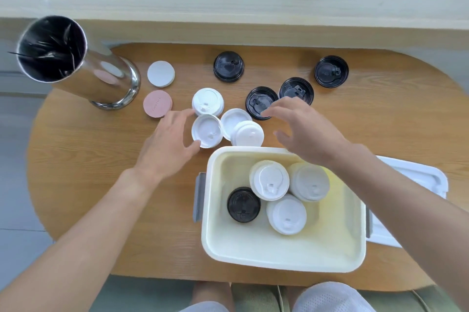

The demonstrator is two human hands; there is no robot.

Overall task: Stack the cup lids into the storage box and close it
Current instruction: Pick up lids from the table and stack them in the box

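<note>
Storage box (284,258), cream, open, stood at lower centre-right on the wooden table (88,172); it held three white lids (269,179) and one black lid (243,204). Box cover (416,179) lay just right of it, partly hidden by the right forearm. Loose white lids (247,133) sat at frame centre; four black lids (228,66) lay above and to the right. Left hand (167,144), fingers relaxed, touched an upturned white lid (206,130) without grasping it. Right hand (302,131), fingers spread and holding nothing, hovered over the box's far rim. Steel canister (76,62) stood upper left, beside white coaster (161,74) and pink coaster (157,104).
</note>
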